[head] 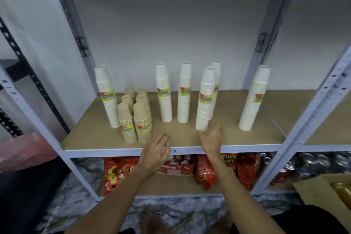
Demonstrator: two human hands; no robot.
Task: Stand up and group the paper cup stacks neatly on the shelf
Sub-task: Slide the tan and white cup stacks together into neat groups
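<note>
Red snack bag (230, 165), lower shelf (171, 186): yellow lettering was legible only in part, as "otate" above "ips". Green-and-yellow labels (163, 92) on the paper cup stacks (183, 108) and the print on the red carton (175, 170) were too blurred to read.

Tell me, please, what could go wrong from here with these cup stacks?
The tall white stack by the right hand leans; a nudge at its base could tip it into the stack behind it. The left hand is close to the brown stacks near the front edge of the shelf; a careless brush might knock the front ones off.
</note>
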